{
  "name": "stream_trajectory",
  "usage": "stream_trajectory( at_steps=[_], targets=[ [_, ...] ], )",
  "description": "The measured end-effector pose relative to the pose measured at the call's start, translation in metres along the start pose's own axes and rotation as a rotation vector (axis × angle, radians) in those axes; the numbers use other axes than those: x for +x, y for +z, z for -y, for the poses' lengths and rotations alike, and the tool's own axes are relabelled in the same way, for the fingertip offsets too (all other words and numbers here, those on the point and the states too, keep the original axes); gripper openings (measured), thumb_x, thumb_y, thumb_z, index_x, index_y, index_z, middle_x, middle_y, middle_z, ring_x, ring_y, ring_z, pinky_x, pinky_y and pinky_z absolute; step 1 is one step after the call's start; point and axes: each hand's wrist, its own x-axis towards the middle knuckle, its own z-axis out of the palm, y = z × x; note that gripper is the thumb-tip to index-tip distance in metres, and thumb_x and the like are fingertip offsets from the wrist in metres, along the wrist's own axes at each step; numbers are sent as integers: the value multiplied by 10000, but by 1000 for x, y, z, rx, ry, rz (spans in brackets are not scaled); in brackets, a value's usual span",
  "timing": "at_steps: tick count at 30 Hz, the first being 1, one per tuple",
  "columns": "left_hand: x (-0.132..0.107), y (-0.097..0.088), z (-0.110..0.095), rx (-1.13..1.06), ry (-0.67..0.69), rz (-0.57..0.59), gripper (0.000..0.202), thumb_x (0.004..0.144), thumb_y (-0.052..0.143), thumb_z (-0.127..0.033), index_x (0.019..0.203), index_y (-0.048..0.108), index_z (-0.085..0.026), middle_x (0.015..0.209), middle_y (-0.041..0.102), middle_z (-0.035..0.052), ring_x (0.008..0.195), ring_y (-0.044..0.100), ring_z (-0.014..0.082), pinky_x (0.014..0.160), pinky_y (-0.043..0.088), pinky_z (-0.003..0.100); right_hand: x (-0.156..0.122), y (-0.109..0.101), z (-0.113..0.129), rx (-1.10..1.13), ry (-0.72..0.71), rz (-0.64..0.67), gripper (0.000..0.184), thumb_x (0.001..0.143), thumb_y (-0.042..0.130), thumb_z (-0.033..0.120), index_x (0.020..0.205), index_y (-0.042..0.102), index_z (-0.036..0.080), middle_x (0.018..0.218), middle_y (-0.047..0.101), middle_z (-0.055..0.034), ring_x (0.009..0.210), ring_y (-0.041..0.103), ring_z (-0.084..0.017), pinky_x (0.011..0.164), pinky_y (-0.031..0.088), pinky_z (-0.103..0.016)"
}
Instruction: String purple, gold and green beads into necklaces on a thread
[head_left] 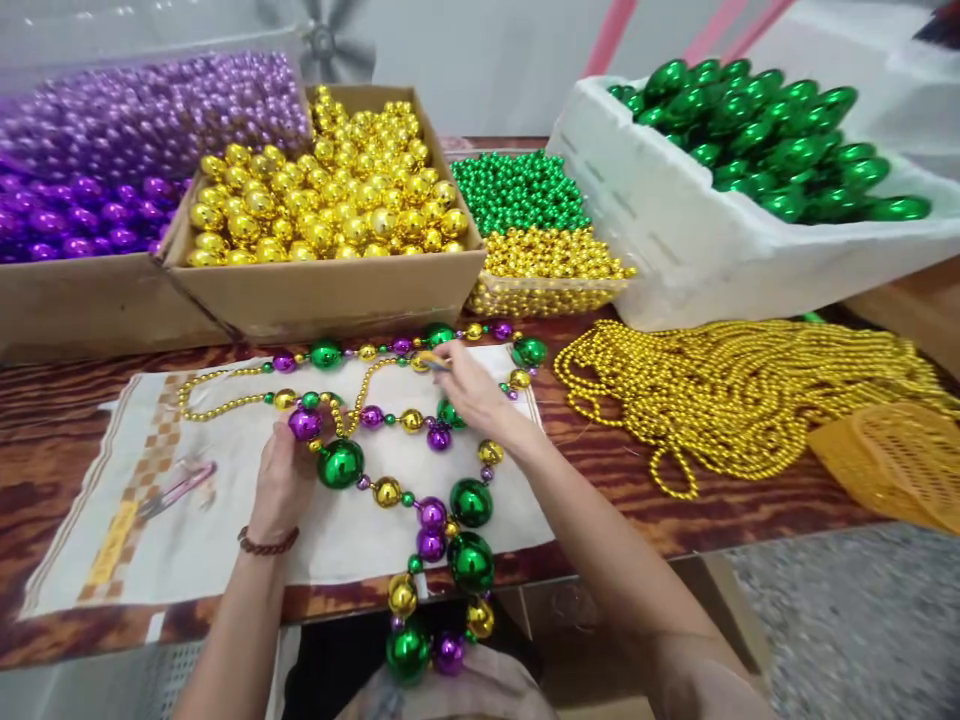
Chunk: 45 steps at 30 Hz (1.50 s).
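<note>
A garland (341, 464) of purple, green and gold beads loops over the white cloth and hangs past the table's front edge. My left hand (281, 485) is closed with its fingertips on a purple bead of this garland. Farther up the cloth, my right hand (472, 390) pinches near the end of a thin gold bead string (366, 385). A small yellow-and-dark piece shows at those fingertips, too blurred to name. Small pink-handled scissors (180, 488) lie on the cloth (247, 510), left of my left hand.
Behind the cloth stand a cardboard box (322, 295) of gold beads, purple beads (82, 215), and a clear tray (547, 295) of small green and gold beads. A white foam box (652, 220) holds green ornaments. Gold bead strings (720, 400) and an orange mesh piece (892, 460) lie right.
</note>
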Motion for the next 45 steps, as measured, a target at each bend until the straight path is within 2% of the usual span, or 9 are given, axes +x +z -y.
stream_trajectory(
  at_steps=[2, 6, 10, 17, 21, 29, 33, 37, 45],
  targets=[
    [-5, 0, -4, 25, 73, -14, 489, 800, 679, -610, 1067, 688, -201, 1076, 710, 78, 981, 676, 214, 853, 546, 321, -1, -18, -27, -133, 59, -99, 225, 905, 434, 182, 1058, 598, 161, 1060, 628, -118, 970, 585, -235, 812, 436, -330],
    [-16, 1, -16, 37, 122, -55, 391, 791, 734, -526, 1009, 690, -204, 934, 716, 43, 812, 683, 170, 777, 556, 291, 8, -50, -60, -361, 195, -85, 240, 936, 520, 314, 1078, 686, 218, 1078, 674, -88, 962, 614, -246, 750, 416, -314],
    [-24, 3, -28, -17, 88, -34, 418, 705, 828, -459, 1015, 685, -217, 844, 701, 10, 711, 673, 154, 713, 566, 281, -1, -65, -83, -309, 412, -96, 253, 902, 583, 364, 1089, 709, 249, 1054, 724, -48, 947, 638, -239, 686, 398, -286],
    [-34, 6, -38, -67, 84, -30, 394, 711, 833, -407, 1017, 683, -208, 901, 706, 5, 735, 688, 160, 716, 577, 273, -44, -77, -134, -177, 587, -368, 391, 948, 487, 411, 1110, 696, 122, 1030, 731, -113, 901, 658, -230, 734, 452, -294],
    [-34, 10, -37, -39, 100, -17, 364, 745, 809, -394, 1019, 681, -192, 884, 703, 4, 737, 689, 154, 728, 575, 268, -40, -71, -128, -166, 447, -250, 322, 938, 538, 374, 1113, 708, 164, 1038, 718, -72, 933, 638, -194, 793, 450, -264],
    [-43, 11, -46, 9, 132, -33, 361, 756, 800, -389, 1027, 678, -186, 871, 710, 17, 733, 692, 156, 720, 574, 261, 14, -46, -92, -204, 292, -85, 240, 856, 663, 381, 1046, 732, 254, 1077, 696, -51, 988, 610, -225, 783, 410, -284],
    [-48, 6, -51, 17, 107, -60, 388, 721, 822, -402, 1013, 684, -187, 891, 711, 13, 741, 693, 166, 716, 583, 273, 13, -61, -114, -233, 533, -278, 370, 968, 476, 456, 1218, 663, 258, 1204, 677, -64, 1061, 614, -226, 799, 435, -292],
    [-47, 7, -50, 14, 80, -65, 412, 701, 835, -402, 1017, 687, -182, 880, 710, 10, 717, 686, 159, 696, 589, 272, 4, -74, -148, -278, 808, -318, 380, 919, 562, 440, 1206, 694, 228, 1141, 706, -120, 1013, 647, -282, 769, 460, -343],
    [-42, 10, -46, 30, 87, -64, 421, 678, 849, -408, 1004, 695, -190, 882, 720, 14, 702, 681, 159, 652, 579, 258, 18, -71, -167, -355, 778, -166, 321, 889, 625, 439, 1095, 748, 226, 1130, 701, -147, 1036, 644, -281, 832, 455, -358]
  ],
)
